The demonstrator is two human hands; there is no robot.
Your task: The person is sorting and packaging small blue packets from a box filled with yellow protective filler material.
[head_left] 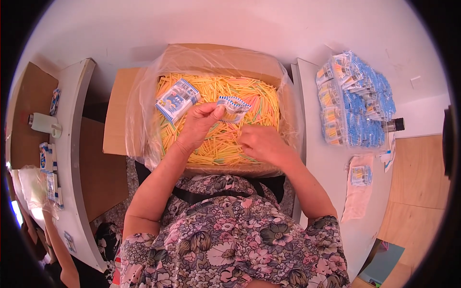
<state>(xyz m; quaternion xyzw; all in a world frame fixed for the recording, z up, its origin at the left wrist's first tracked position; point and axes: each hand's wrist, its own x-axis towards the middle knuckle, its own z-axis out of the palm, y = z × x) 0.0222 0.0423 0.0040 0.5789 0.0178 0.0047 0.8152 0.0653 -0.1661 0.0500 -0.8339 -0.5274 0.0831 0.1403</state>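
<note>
My left hand pinches the edge of a small clear plastic bag with a blue-and-white striped border. It is held over a mass of thin yellow, pink and green sticks filling a lined cardboard box. To the right, my right hand is among the sticks with its fingers bunched together; what lies between them is hidden. A stack of flat printed bags, blue and white, rests on the sticks left of my left hand.
Many filled packets are piled in clear plastic on the right table, near a pink cloth with one packet on it. A pale green flask stands on the left shelf. Another person's arm reaches in at lower left.
</note>
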